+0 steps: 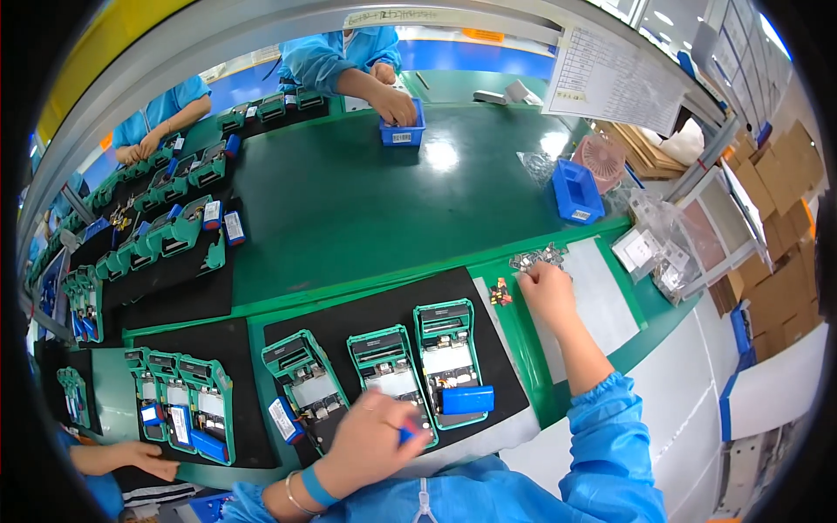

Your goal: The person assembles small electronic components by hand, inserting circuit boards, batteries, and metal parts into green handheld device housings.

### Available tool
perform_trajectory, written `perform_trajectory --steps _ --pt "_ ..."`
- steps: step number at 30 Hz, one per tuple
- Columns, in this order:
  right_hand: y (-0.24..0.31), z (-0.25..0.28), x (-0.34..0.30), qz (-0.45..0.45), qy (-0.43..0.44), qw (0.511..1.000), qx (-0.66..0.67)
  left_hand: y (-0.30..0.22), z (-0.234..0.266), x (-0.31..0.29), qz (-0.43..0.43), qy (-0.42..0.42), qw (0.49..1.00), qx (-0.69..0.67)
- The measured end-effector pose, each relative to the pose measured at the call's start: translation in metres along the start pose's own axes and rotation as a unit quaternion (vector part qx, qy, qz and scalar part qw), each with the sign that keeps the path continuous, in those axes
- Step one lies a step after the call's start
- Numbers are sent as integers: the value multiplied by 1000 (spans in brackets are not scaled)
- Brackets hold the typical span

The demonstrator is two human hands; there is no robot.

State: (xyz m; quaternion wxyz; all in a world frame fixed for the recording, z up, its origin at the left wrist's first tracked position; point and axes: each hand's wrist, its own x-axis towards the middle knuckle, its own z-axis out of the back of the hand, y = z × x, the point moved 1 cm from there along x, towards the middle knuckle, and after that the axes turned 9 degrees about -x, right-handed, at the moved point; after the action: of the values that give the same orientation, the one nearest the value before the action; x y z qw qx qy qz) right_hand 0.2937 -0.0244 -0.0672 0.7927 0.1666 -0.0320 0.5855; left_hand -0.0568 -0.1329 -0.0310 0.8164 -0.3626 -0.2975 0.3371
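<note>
My left hand (370, 436) is closed around a blue battery pack (410, 428), mostly hidden by the fingers, over the lower end of the middle green device housing (384, 357). To its left lies another green housing (305, 375) with a labelled blue battery pack (285, 420) beside it. The right-hand housing (449, 357) has a blue battery pack (468, 400) across its lower end. My right hand (547, 292) reaches into a pile of small metal parts (536, 258), fingertips pinched together; what they hold is hidden. Small red-and-yellow parts (500, 293) lie nearby.
Black mats (288, 329) lie under the housings. More housings (187, 397) stand at left, near a co-worker's hand (144, 458). Across the green table, another person's hand is in a blue bin (402, 135). A second blue bin (577, 192) and pink fan (600, 159) stand right.
</note>
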Motion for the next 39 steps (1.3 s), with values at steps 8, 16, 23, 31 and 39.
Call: perform_trajectory --steps 8,16,23,31,39 --pt "-27 17 -18 158 -17 984 83 -8 31 -17 -1 124 974 188" --pt "-33 10 3 338 19 933 -123 8 -3 13 -83 75 969 220" --pt "-28 19 8 403 13 896 -185 0 3 -7 -43 135 950 279" --pt "74 75 -31 263 4 955 134 15 -30 24 -29 41 956 289" --pt "155 38 -79 539 -38 841 27 18 -29 10 -31 29 964 262"
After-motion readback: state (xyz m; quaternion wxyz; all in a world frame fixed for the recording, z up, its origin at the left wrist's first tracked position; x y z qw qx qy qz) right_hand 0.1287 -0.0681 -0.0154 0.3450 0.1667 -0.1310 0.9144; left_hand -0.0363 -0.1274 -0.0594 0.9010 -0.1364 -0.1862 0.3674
